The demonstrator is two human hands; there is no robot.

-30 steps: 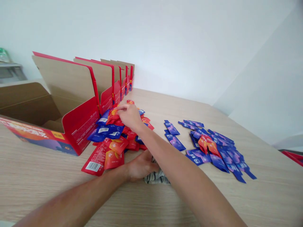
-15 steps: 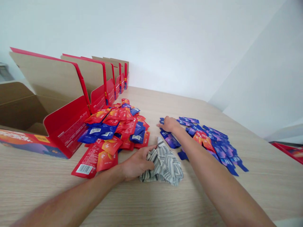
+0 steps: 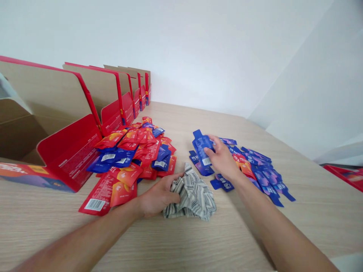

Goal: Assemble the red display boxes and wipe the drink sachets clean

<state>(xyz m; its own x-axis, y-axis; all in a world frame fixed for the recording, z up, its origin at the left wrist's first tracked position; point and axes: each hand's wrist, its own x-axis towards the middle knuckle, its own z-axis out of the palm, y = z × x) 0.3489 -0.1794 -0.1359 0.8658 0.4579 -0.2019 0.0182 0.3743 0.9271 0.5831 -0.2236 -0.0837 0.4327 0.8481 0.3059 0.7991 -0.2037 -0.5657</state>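
My right hand (image 3: 222, 158) pinches a blue sachet (image 3: 202, 147) and holds it raised just above the wooden table (image 3: 181, 241), at the left edge of a spread of blue sachets (image 3: 263, 172). My left hand (image 3: 157, 196) rests on the table with its fingers closed on a crumpled striped cloth (image 3: 193, 196). Just beyond the left hand lies a heap of red and blue sachets (image 3: 133, 155).
A row of open red cardboard boxes (image 3: 70, 151) with raised flaps stands along the left, running back to the white wall. One loose blue sachet (image 3: 222, 183) lies near my right wrist. A red object (image 3: 344, 175) shows at the far right edge.
My right hand left the red and blue heap, crossed to the blue sachets and lifted one off the table. My left hand stays on the cloth, now uncovered by the right arm.
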